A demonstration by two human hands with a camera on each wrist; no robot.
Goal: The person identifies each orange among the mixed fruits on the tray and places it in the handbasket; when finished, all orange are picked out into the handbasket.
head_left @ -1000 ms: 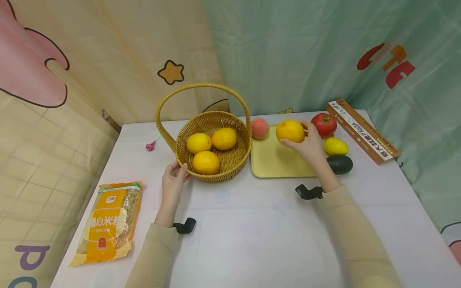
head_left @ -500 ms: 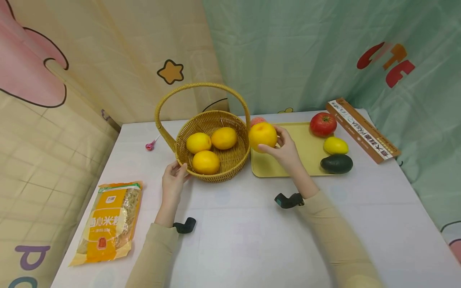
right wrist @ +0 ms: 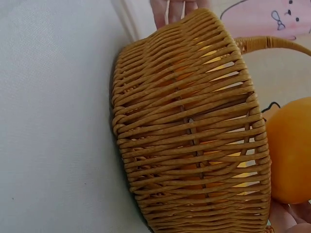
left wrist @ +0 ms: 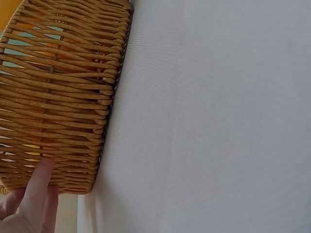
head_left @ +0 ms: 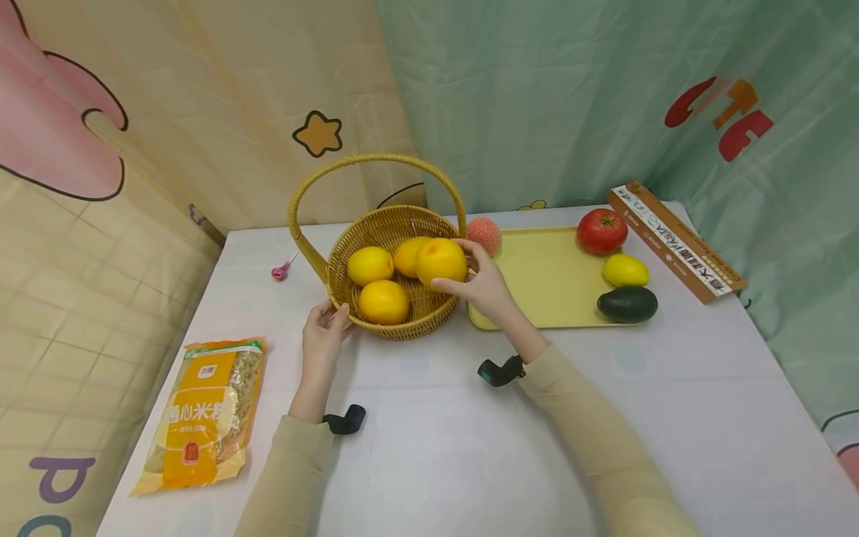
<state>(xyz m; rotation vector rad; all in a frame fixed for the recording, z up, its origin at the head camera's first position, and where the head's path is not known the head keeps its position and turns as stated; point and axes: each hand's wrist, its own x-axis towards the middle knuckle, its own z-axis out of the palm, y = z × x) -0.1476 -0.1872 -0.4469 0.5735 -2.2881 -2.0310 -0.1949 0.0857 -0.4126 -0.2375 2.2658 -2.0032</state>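
Note:
A wicker basket with a tall arched handle stands near the table's back edge, holding several yellow fruits. My left hand grips its front left rim, thumb at the edge and fingers against the outer weave. In the left wrist view those fingers lie along the woven wall. My right hand holds a round, smooth orange between thumb and fingers over the basket's right side. In the right wrist view the orange is just past the rim, and most of the right hand is hidden.
Right of the basket lies a yellow tray. A red tomato, a lemon and a dark green avocado are at its right side, a pink ball at its back left. Beyond are a pasta box, lollipop and noodle bag.
My right hand has carried the orange left from above the tray to over the basket's right side. My left hand and the basket have stayed put.

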